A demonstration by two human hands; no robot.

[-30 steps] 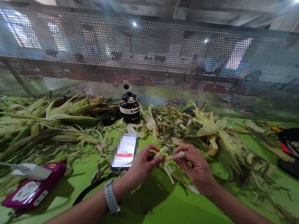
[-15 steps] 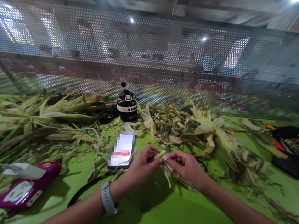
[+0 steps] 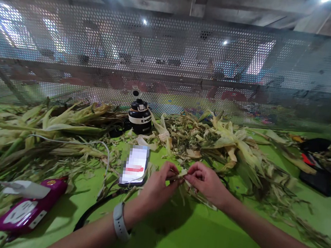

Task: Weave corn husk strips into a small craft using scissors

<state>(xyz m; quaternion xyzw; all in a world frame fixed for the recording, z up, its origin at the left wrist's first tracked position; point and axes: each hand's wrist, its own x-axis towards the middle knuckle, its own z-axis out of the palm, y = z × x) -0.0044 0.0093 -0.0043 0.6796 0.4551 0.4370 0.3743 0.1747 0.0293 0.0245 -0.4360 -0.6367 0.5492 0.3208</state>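
Note:
My left hand (image 3: 157, 186) and my right hand (image 3: 205, 183) meet over the green table (image 3: 188, 241), both pinching a small piece of corn husk (image 3: 181, 174) between thumbs and fingers. Pale husk strips hang below it. A grey watch is on my left wrist (image 3: 119, 226). Just left of my left hand a phone (image 3: 134, 165) lies flat with its screen lit.
Heaps of corn husks and stalks lie at the left (image 3: 41, 126) and right (image 3: 231, 146). A black and cream bottle (image 3: 139, 116) stands at the back. A magenta device (image 3: 29, 208) with a white cable sits front left. A black object (image 3: 316, 177) lies far right. Perforated metal screen (image 3: 172, 61) behind.
My two hands have drawn closer together on the husk piece, and the view has shifted slightly. The loose strips between the hands have gathered shorter.

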